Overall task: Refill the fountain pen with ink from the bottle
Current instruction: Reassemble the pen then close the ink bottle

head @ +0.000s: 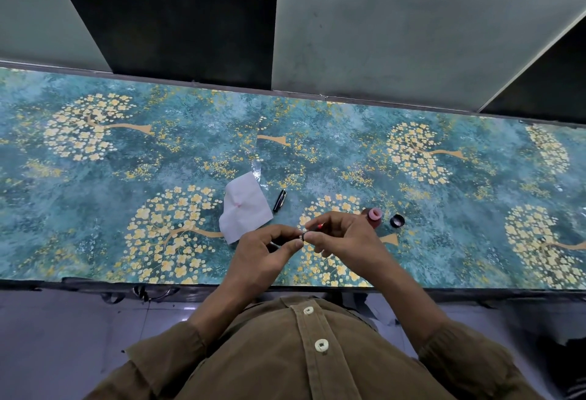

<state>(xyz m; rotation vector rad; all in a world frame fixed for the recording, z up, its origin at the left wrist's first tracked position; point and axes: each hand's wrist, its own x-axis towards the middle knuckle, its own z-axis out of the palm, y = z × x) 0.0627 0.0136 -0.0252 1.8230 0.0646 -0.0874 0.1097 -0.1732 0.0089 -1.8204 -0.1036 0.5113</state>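
My left hand (266, 249) and my right hand (342, 236) meet above the table's near edge, each pinching a part of the fountain pen (305, 235) between thumb and fingers. A thin red-tipped piece (319, 226) sticks out past my right fingers. Most of the pen is hidden by my fingers. The open ink bottle (374, 216), red with a pink mouth, stands just behind my right hand. Its black cap (397, 221) lies to the right of it. The black pen cap (279, 200) lies on the table behind my hands.
A white tissue (244, 209) with a small pink stain lies left of the pen cap. The table (95, 177) has a teal cover with yellow flower trees. A wall with dark panels runs along its far edge. My brown shirt fills the bottom.
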